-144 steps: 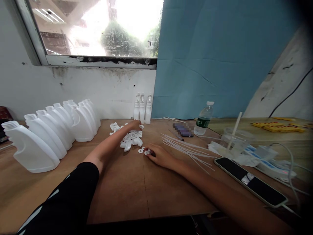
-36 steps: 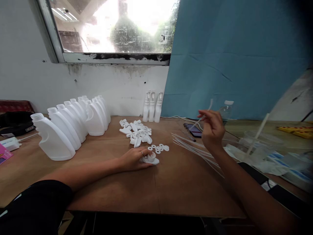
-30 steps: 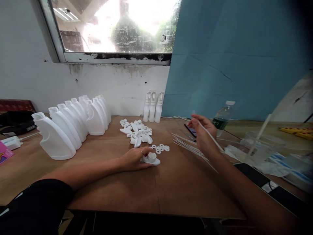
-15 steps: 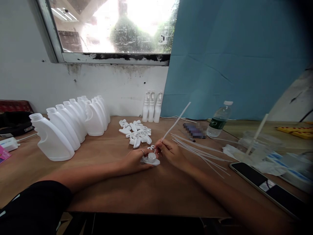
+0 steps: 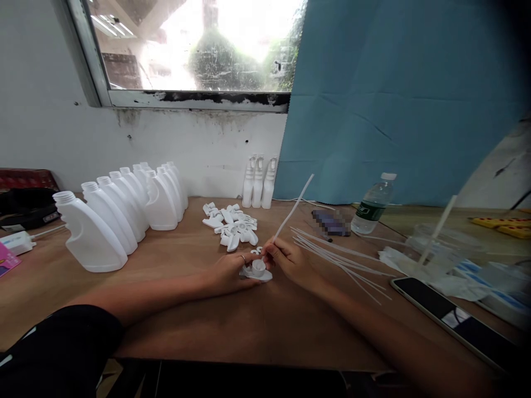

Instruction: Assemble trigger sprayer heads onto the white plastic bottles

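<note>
A white spray trigger head [image 5: 259, 270] lies low over the table, its round collar facing up. My left hand [image 5: 230, 269] is closed on it from the left. Between the pinched fingers of my right hand [image 5: 289, 262] is a thin translucent dip tube [image 5: 293, 209], which rises up and to the right. Its lower end is by the collar; whether it sits inside cannot be made out. Small white rings [image 5: 256, 251] lie just behind my hands. Beyond them is a pile of white trigger heads [image 5: 232, 225].
Rows of white bottles [image 5: 97, 235] stand on the left. Three bottles with spray heads [image 5: 258, 185] stand by the wall. Loose tubes [image 5: 332, 249] lie right, near a water bottle [image 5: 373, 204], a phone [image 5: 448, 315] and a clear plastic container [image 5: 443, 243].
The dip tube's upper end has swung slightly left and now bends a little more. My right hand has shifted slightly; my left hand still holds the trigger head.
</note>
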The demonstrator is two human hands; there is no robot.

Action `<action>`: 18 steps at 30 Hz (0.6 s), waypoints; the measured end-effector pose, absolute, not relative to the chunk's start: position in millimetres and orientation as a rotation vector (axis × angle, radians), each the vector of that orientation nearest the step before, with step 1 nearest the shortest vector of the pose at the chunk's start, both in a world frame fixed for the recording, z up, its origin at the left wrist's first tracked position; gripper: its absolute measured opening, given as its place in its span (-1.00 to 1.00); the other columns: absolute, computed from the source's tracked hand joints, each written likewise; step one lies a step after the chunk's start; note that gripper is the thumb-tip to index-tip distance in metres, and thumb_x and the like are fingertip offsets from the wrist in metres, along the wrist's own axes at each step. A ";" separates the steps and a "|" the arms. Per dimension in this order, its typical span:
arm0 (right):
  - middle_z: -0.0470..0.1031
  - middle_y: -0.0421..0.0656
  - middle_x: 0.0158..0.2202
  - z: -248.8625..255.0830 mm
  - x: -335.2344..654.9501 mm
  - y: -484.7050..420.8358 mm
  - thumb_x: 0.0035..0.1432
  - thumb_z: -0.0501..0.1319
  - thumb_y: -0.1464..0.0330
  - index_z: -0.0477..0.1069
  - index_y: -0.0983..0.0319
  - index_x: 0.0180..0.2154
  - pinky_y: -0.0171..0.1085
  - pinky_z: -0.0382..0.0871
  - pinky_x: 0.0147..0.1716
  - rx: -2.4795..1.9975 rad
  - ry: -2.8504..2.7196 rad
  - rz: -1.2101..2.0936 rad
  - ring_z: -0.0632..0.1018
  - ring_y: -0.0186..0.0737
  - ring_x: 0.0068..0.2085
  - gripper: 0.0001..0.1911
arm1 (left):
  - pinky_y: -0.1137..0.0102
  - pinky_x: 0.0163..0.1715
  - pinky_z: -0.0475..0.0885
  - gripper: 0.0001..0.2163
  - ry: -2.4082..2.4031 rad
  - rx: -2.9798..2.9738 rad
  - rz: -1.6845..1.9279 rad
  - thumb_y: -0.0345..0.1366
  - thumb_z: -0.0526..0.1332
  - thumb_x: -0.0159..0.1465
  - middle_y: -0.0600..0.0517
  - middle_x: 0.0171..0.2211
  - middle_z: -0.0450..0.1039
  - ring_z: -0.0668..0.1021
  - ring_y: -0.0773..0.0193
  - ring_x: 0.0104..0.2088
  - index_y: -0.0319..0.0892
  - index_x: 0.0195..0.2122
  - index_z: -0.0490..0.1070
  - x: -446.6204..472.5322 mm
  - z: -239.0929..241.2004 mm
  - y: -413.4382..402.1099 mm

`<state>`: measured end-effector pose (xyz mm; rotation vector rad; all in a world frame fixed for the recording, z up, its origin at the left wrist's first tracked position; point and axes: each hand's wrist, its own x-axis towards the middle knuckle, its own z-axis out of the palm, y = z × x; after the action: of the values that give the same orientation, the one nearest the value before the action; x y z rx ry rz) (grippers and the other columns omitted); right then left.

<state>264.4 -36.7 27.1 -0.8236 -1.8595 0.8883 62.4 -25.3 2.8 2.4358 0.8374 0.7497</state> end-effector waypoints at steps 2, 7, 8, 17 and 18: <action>0.39 -0.24 -0.50 27.3 265.2 -37.3 0.30 0.02 0.08 0.34 0.21 -0.38 -0.33 0.33 -0.48 -0.827 -1.879 0.874 0.44 -0.34 -0.51 -0.63 | 0.38 -0.13 0.42 -0.53 0.840 2.444 0.749 -0.22 0.30 0.15 0.07 -0.11 0.51 0.54 0.22 -0.17 -0.02 0.10 0.33 62.3 3.3 -25.2; 0.40 -0.22 -0.49 26.5 265.0 -35.1 0.32 0.01 0.11 0.35 0.21 -0.35 -0.32 0.33 -0.47 -0.855 -1.923 0.807 0.44 -0.33 -0.50 -0.64 | 0.39 -0.13 0.42 -0.52 0.842 2.454 0.750 -0.22 0.31 0.15 0.07 -0.09 0.50 0.54 0.21 -0.15 -0.02 0.11 0.32 62.4 1.4 -24.3; 0.41 -0.21 -0.47 26.5 264.5 -34.4 0.30 0.04 0.12 0.36 0.21 -0.34 -0.32 0.33 -0.47 -0.860 -1.937 0.788 0.44 -0.33 -0.49 -0.67 | 0.39 -0.14 0.42 -0.54 0.839 2.455 0.750 -0.21 0.30 0.15 0.06 -0.08 0.50 0.54 0.21 -0.15 -0.03 0.10 0.33 62.4 0.9 -24.1; 0.37 -0.20 -0.51 23.6 261.8 -36.6 0.23 0.15 0.17 0.36 0.20 -0.44 -0.30 0.25 -0.47 -0.918 -2.059 0.605 0.39 -0.27 -0.46 -0.72 | 0.37 -0.14 0.43 -0.55 0.833 2.439 0.751 -0.18 0.30 0.15 0.03 -0.07 0.51 0.54 0.19 -0.13 -0.06 0.08 0.33 61.9 -2.9 -22.0; 0.36 -0.21 -0.52 23.5 261.3 -37.4 0.22 0.16 0.17 0.35 0.20 -0.45 -0.29 0.24 -0.47 -0.924 -2.071 0.594 0.38 -0.27 -0.46 -0.72 | 0.37 -0.13 0.42 -0.55 0.832 2.436 0.749 -0.19 0.29 0.15 0.03 -0.06 0.50 0.54 0.18 -0.12 -0.07 0.07 0.34 61.8 -3.3 -21.5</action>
<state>261.3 -37.4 23.5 -0.9239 -2.0709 0.5936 61.8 -21.5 -3.3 2.4362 0.8318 0.7486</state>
